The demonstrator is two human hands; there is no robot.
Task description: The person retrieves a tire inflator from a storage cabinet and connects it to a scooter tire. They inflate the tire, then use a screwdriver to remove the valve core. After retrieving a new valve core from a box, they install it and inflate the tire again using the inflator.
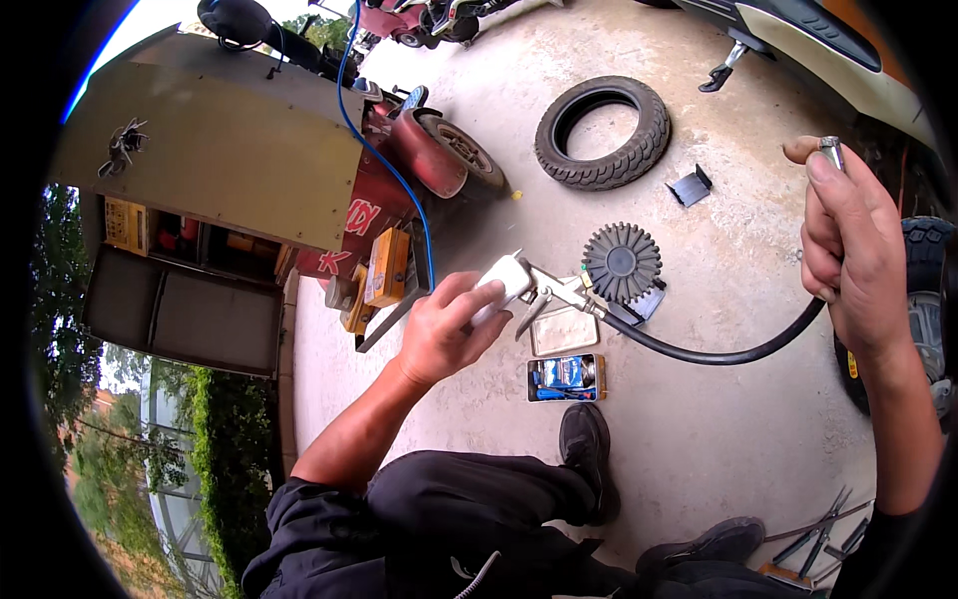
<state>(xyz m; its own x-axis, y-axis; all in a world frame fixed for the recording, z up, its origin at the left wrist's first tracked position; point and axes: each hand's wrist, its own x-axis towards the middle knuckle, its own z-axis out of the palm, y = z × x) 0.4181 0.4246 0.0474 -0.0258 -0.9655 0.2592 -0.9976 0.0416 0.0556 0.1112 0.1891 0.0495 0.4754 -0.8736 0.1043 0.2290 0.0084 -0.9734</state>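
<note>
Outstretched, left hand [444, 334] grips inflator gun [519, 285]; right hand [848, 245] raises hose [718, 349].

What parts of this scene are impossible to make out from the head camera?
- Grip of the air inflator gun: covered by the left hand.
- Metal hose tip: mostly wrapped by the right hand.
- Wheel at right: hidden behind that arm and cut by the picture's rim.
- Small open tin: contents too small to identify.
- Hand tools: cut off at the lower edge.
</note>
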